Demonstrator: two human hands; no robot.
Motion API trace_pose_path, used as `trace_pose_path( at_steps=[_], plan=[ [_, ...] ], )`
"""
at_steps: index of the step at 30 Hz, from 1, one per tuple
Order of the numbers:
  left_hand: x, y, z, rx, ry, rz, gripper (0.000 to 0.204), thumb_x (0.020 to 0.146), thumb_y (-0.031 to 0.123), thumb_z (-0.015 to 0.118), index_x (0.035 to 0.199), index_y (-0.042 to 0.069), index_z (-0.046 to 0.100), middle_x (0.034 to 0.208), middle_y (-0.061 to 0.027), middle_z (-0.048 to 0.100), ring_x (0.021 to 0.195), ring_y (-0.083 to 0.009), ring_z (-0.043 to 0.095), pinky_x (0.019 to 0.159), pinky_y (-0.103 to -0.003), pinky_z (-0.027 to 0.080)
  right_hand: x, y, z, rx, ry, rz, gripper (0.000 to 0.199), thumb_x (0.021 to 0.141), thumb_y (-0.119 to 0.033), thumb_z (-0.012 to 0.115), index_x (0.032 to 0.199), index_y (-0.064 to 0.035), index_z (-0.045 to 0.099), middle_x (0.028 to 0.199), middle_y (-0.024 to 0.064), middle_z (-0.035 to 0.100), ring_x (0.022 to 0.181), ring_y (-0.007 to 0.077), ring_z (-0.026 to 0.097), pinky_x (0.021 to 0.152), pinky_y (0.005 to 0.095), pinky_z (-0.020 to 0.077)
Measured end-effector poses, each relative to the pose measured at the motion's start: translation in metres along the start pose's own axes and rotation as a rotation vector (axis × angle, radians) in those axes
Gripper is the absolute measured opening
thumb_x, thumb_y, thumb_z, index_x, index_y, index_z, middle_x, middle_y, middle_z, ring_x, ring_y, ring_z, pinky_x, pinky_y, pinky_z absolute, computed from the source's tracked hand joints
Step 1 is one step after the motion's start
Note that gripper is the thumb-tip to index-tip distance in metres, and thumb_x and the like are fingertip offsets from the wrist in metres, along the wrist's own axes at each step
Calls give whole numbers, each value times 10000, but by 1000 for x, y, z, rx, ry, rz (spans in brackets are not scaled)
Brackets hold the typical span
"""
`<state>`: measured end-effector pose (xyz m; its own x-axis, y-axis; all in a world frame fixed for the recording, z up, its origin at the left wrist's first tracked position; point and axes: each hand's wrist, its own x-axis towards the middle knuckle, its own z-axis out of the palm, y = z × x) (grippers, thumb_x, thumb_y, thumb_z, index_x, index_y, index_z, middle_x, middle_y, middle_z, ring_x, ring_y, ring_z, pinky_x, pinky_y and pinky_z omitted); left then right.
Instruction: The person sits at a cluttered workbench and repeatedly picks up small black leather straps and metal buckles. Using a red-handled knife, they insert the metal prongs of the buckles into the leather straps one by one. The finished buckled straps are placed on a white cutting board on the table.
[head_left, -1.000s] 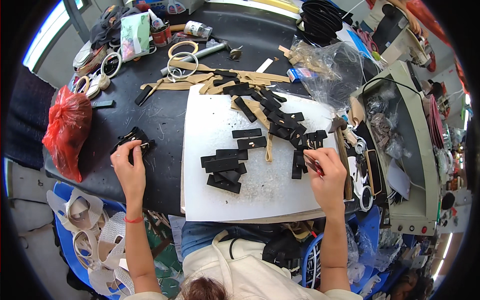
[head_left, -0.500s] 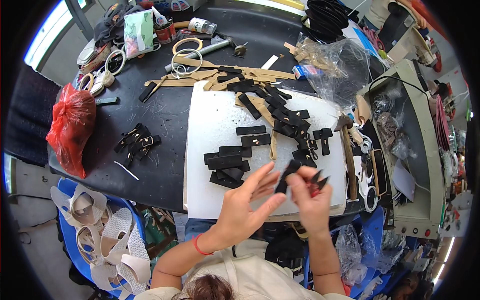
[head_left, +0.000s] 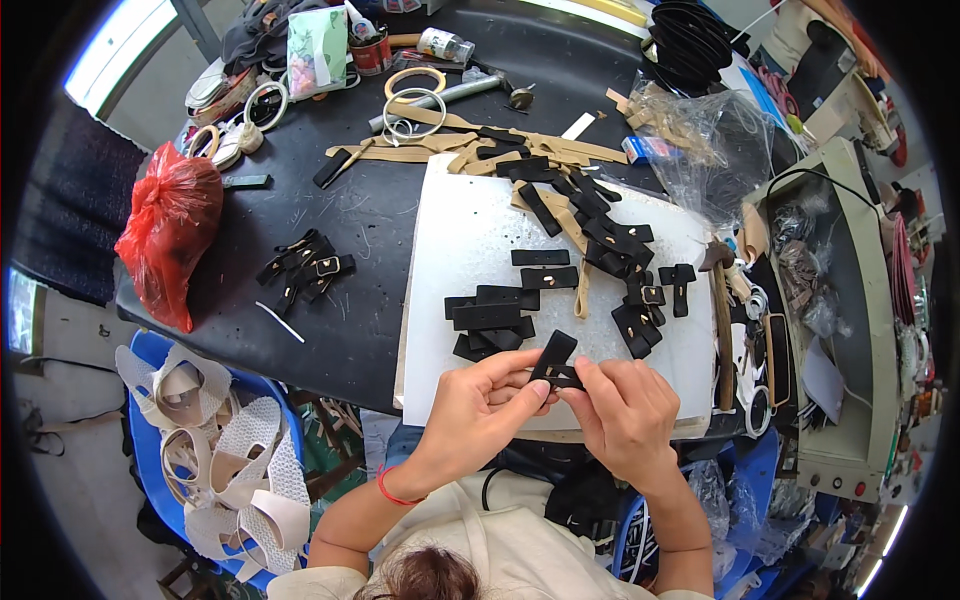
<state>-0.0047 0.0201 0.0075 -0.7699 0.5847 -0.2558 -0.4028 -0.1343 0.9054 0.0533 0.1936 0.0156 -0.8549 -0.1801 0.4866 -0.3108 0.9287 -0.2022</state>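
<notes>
Over the near edge of the white rectangular board [head_left: 480,228], a narrow black fabric-like strap [head_left: 554,352] is pinched in both bare hands. The left hand [head_left: 488,408] closes thumb and fingers on its lower left end; the right hand [head_left: 622,408] grips the other end by the fingertips. Whether the right palm hides anything is impossible to tell. With so short a hold, the strap could twist or slip if one hand pulls harder, perhaps dropping past the near edge. Just beyond, flat black rectangular strips [head_left: 492,318] lie overlapped toward the board's left edge, where the left knuckles could nudge them apart. Along the right edge, the wooden-handled hammer [head_left: 723,330] could shift if an elbow swings wide.
</notes>
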Motion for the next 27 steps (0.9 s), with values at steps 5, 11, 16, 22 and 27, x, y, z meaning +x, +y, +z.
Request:
trace_pose_path(
  at_steps=[5, 11, 16, 22, 27],
  plan=[
    [2, 2, -8, -15, -12, -69, 289, 873, -21, 549, 1144, -119, 522, 981, -170, 645, 855, -170, 656, 762, -254, 559, -1, -8, 5, -32, -15, -3, 333, 761, -157, 707, 1049, -34, 595, 776, 60, 559, 574, 209, 489, 496, 322, 381],
    [-2, 8, -9, -57, -10, -113, 257, 873, -21, 547, 1112, -115, 538, 952, -162, 648, 850, -166, 658, 762, -250, 559, -3, -7, 13, -65, 61, -39, 285, 737, -204, 730, 958, -59, 623, 697, -3, 538, 538, 132, 458, 429, 257, 342],
    [-4, -7, -9, 35, 37, -23, 250, 874, -4, 551, 1106, -96, 542, 968, -158, 652, 853, -154, 658, 750, -240, 548, -9, -6, 16, 19, -22, 15, 218, 788, -175, 697, 938, -40, 617, 647, 13, 531, 472, 148, 455, 418, 254, 378],
    [-4, -4, 2, -201, 60, 18, 271, 895, 17, 546, 1153, -48, 497, 1082, -127, 616, 1034, -165, 578, 902, -307, 473, -5, -23, 3, 710, 12, 497, 220, 850, -174, 662, 979, -20, 572, 756, 37, 584, 508, 73, 446, 459, 194, 361],
    [-9, -10, 24, -338, 67, 141, 283, 903, 39, 539, 1175, -8, 478, 1302, -127, 480, 1210, -163, 436, 979, -336, 389, -5, -46, 15, 1141, 242, 793, 224, 855, -75, 646, 1046, -6, 550, 801, 5, 570, 606, 17, 424, 501, 167, 346]
  ],
)
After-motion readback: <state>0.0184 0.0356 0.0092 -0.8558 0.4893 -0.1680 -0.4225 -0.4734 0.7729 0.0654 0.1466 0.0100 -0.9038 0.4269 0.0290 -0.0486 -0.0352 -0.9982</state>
